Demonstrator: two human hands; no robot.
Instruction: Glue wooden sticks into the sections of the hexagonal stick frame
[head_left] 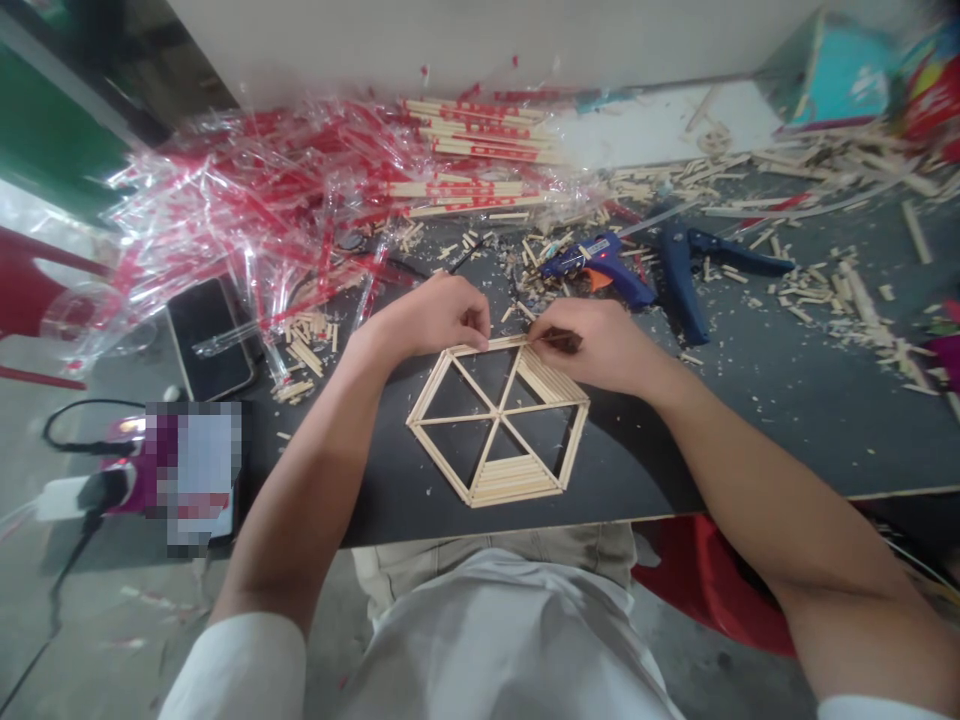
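Note:
A hexagonal frame (495,415) of thin pale wooden sticks lies flat on the dark table, with spokes meeting in its middle. Rows of sticks fill part of its lower section and its upper-right section. At the frame's top edge, a wooden stick (495,345) runs between my two hands. My left hand (450,312) is closed at the stick's left end, fingers curled. My right hand (581,342) pinches near the top-right corner; something dark shows under its fingers, too shaded to name.
Beyond the hands lie a blue glue gun (600,262) and a dark blue hand cutter (694,270). Torn wrappers (247,200) and bundled chopsticks (480,135) pile up at the back. Phone (210,340), power plugs (112,475) and cables are on the left; stick scraps (840,290) scatter right.

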